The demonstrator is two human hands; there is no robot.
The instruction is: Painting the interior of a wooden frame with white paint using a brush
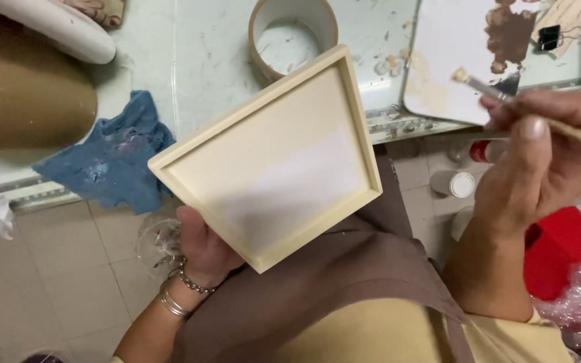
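The left hand (200, 245) grips a shallow square wooden tray (274, 158) from beneath, tilted above the lap, off the bench's near edge. Its floor looks partly coated, paler at the lower right. The right hand (539, 165) pinches a paintbrush (506, 94) near a stained palette (458, 60) on the bench (203, 54).

Crowded worktop edge, open floor lower left
Tape roll (293, 33), blue rag (112, 161) and paint palette (452, 60) crowd the worktop (203, 60); bottles (453, 183) block the floor right; bare tiles (55, 282) lie open left.
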